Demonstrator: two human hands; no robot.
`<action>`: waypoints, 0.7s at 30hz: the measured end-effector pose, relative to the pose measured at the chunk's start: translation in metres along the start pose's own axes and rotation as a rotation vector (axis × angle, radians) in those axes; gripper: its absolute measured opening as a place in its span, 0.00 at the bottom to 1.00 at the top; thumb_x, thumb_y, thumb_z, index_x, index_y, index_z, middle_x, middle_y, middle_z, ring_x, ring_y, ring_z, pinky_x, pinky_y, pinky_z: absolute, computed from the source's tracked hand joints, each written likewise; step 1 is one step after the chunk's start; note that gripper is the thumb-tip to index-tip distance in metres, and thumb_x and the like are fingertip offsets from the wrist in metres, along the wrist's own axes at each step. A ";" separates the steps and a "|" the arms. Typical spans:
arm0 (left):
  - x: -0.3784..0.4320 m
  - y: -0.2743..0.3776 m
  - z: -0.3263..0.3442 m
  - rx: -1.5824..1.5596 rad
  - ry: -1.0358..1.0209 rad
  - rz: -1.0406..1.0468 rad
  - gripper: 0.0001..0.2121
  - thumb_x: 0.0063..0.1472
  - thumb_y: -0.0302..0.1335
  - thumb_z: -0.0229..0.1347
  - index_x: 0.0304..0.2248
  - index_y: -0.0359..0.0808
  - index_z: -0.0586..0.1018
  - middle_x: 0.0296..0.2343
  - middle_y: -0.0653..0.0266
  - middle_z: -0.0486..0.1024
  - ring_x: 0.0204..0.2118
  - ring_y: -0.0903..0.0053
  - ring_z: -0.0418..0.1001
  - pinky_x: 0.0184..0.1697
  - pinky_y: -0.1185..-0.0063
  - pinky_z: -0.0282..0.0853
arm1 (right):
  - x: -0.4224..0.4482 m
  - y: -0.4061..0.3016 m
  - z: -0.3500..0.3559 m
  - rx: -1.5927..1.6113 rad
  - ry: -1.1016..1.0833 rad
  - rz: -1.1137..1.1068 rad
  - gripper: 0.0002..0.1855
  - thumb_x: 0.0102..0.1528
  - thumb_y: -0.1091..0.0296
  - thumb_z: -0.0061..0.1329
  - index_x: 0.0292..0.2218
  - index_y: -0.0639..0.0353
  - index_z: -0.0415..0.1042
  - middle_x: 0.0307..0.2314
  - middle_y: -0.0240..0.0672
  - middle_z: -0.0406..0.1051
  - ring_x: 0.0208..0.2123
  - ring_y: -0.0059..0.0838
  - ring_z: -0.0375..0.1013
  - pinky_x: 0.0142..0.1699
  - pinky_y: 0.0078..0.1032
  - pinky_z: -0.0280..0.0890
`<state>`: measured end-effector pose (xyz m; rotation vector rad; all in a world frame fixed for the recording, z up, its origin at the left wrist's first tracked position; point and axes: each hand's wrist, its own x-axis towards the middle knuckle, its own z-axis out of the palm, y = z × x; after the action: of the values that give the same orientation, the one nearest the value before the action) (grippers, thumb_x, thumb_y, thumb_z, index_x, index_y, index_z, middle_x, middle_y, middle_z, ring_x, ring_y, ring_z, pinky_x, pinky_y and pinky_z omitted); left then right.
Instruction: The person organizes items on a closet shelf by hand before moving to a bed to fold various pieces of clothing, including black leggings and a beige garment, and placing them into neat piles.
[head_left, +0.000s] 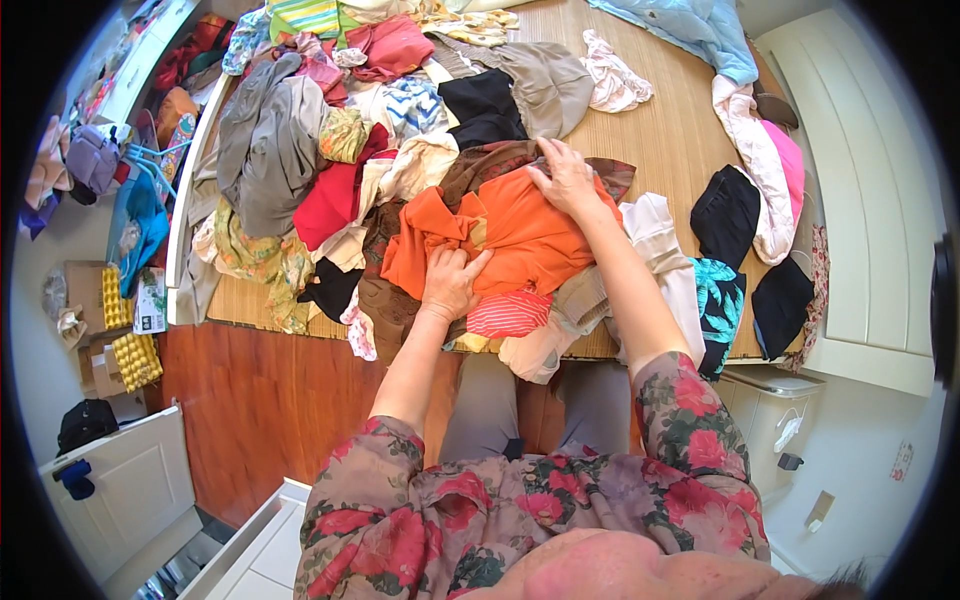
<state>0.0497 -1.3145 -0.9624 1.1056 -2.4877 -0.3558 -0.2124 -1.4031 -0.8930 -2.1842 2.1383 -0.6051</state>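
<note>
An orange collared shirt (525, 225) lies bunched before me on top of other clothes. My left hand (452, 281) rests on its near left part below the collar; the fingertips are partly sunk in the cloth, so a grip cannot be made out. On the shirt's far right edge lies my right hand (564, 180), palm down with the fingers stretched out. Brown patterned fabric (487, 161) shows behind and to the left of the shirt. A red-and-white striped cloth (510, 313) pokes out from under its near edge.
A large heap of mixed clothes (277, 150) covers the left of the wood-toned bed surface (652, 142). Black folded garments (724, 214) and a palm-print piece (718, 304) lie at right. A pale blue quilt (690, 37) is at the back. Cardboard boxes (86, 300) stand at left.
</note>
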 end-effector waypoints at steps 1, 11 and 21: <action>0.002 0.000 0.002 -0.006 -0.006 0.002 0.35 0.37 0.31 0.63 0.52 0.52 0.73 0.30 0.62 0.65 0.38 0.65 0.66 0.57 0.65 0.55 | 0.001 0.006 0.012 -0.002 -0.005 0.007 0.31 0.53 0.51 0.51 0.55 0.50 0.62 0.50 0.44 0.64 0.50 0.48 0.65 0.52 0.43 0.62; -0.007 -0.011 0.012 -0.040 0.080 0.050 0.34 0.34 0.35 0.66 0.48 0.48 0.75 0.30 0.60 0.66 0.38 0.63 0.66 0.55 0.63 0.56 | -0.003 -0.011 0.022 0.328 -0.509 0.015 0.24 0.59 0.46 0.41 0.34 0.62 0.72 0.32 0.52 0.73 0.38 0.53 0.71 0.43 0.42 0.65; 0.003 -0.006 0.013 -0.042 0.093 0.058 0.33 0.34 0.34 0.66 0.47 0.47 0.75 0.30 0.60 0.66 0.38 0.63 0.66 0.55 0.63 0.56 | 0.046 0.004 0.074 0.264 -0.054 0.335 0.34 0.50 0.46 0.54 0.43 0.73 0.65 0.40 0.54 0.72 0.40 0.46 0.74 0.45 0.38 0.67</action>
<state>0.0457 -1.3196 -0.9749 1.0079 -2.4135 -0.3307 -0.1959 -1.4663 -0.9514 -1.6451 2.1803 -0.7411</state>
